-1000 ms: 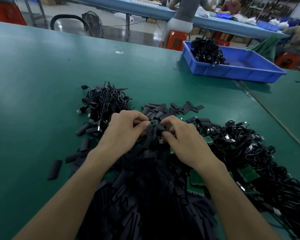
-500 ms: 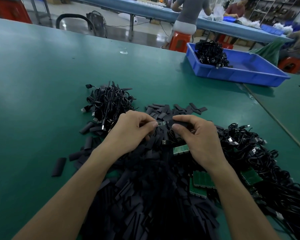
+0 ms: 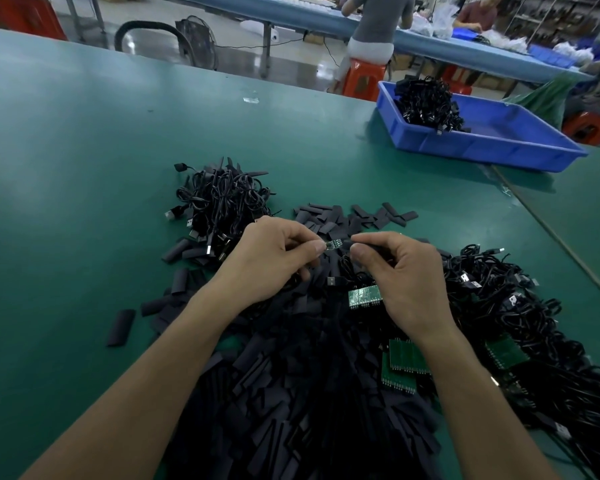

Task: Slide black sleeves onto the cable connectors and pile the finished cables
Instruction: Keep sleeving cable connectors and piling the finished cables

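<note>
Green factory worktable (image 3: 84,185), blue tray (image 3: 482,154) beyond (left grip (image 3: 271,261) tight on connector (image 3: 334,244), right grip (image 3: 406,282) tight on black sleeve (image 3: 347,244))

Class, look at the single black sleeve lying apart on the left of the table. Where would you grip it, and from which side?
Pinch the sleeve across its narrow width near the middle, coming from above. It lies flat on the table, apart from the pile, so both long edges look free.
</note>
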